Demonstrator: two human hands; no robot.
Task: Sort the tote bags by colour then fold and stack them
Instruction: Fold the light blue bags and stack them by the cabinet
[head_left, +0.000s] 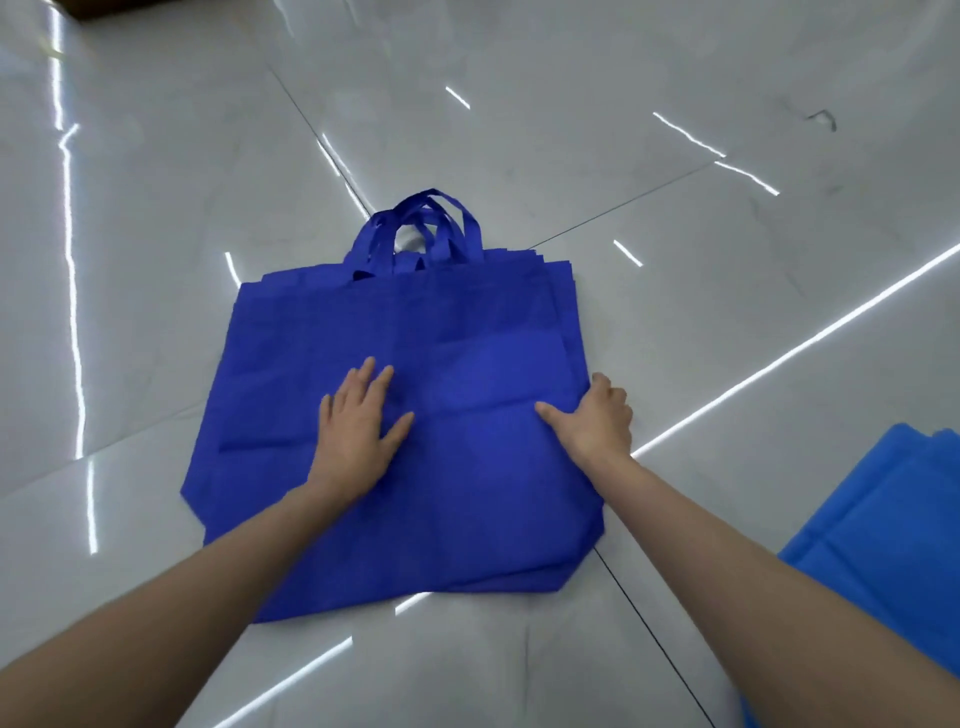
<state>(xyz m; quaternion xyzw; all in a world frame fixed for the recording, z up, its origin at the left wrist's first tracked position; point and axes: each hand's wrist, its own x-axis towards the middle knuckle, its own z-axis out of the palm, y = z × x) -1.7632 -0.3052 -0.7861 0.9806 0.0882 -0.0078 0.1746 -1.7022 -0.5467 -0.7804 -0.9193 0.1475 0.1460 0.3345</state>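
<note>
**Q:** What surrounds the work?

**A:** A glossy tiled floor (519, 104), crossed by dark grout lines and strip-light reflections. A pile of light blue bags (893, 519) lies well apart at the right, partly cut off by the frame's edge.

**Q:** And the bags in hand?

**A:** The dark blue tote bags (467, 493) lie flat in a stack mid-floor, with their handles (421, 228) at the far end. The left hand (358, 421) rests on top, fingers straight and spread. The right hand (597, 415) grips the stack's right edge, thumb above and fingers curled round it.
</note>
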